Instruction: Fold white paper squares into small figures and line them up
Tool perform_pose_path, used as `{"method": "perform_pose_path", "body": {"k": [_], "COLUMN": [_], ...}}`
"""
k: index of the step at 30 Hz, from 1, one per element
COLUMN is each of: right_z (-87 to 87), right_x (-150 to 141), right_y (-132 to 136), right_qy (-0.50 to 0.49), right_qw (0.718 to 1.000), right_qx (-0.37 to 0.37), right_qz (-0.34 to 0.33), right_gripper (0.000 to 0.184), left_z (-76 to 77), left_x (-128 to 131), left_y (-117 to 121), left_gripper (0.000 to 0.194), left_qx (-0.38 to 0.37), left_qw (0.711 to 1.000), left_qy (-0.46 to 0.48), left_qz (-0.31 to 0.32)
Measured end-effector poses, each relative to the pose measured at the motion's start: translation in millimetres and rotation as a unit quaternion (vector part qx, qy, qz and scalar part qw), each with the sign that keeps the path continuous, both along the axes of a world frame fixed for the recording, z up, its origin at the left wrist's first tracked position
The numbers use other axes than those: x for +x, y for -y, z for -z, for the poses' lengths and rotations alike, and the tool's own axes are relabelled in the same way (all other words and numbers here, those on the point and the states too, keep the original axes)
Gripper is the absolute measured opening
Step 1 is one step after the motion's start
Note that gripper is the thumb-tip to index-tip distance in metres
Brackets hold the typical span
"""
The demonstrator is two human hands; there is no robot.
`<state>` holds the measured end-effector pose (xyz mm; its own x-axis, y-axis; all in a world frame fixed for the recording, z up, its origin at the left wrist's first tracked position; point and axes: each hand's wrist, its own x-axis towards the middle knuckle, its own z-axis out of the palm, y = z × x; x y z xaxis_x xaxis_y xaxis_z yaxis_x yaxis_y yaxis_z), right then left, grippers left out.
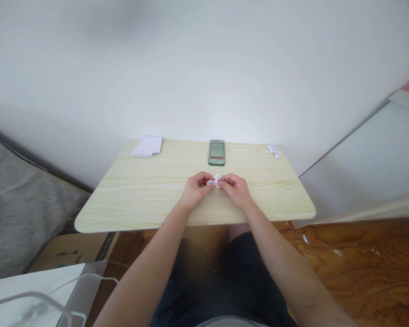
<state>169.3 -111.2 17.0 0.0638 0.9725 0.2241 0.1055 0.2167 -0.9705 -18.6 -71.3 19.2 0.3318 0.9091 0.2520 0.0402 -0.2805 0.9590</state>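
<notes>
Between my two hands, over the middle of the pale wooden table (139, 195), is a small folded piece of white paper (217, 177). My left hand (198, 188) pinches its left side between thumb and fingers. Its right side is pinched by my right hand (236, 187), with the fingertips of both hands close together. The exact shape of the folds is too small to make out and partly covered by my fingers. Just beyond my hands lies a phone (216, 153) with a blurred greenish screen.
A stack of white paper sheets (148, 146) lies at the table's far left corner. Small crumpled or folded white paper pieces (274, 151) are at the far right. A wall (204, 81) borders the back edge. A cardboard box (71, 250) and white cables (37, 295) are at lower left.
</notes>
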Motion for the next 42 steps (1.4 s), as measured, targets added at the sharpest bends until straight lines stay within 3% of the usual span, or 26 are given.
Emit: {"method": "perform_pose_path", "body": {"k": [29, 36, 42], "right_z": [-1.2, -3.4, -3.6], "right_x": [-1.2, -0.8, -0.9], "right_y": [1.0, 2.0, 2.4], "right_qy": [0.003, -0.002, 0.012], "right_qw": [1.000, 1.000, 1.000], "right_qx": [-0.007, -0.009, -0.021], "right_qz": [0.001, 0.008, 0.002], "right_gripper": [0.019, 0.030, 0.023], "left_z": [2.4, 1.4, -0.1], "left_x": [4.6, 4.7, 4.6], "left_y": [-0.9, -1.1, -1.0], "left_gripper": [0.020, 0.016, 0.017], "left_qx": [-0.017, -0.019, -0.024], "left_qw": [0.999, 0.999, 0.999], "left_qy": [0.020, 0.043, 0.048], "left_qz": [-0.018, -0.005, 0.000]}}
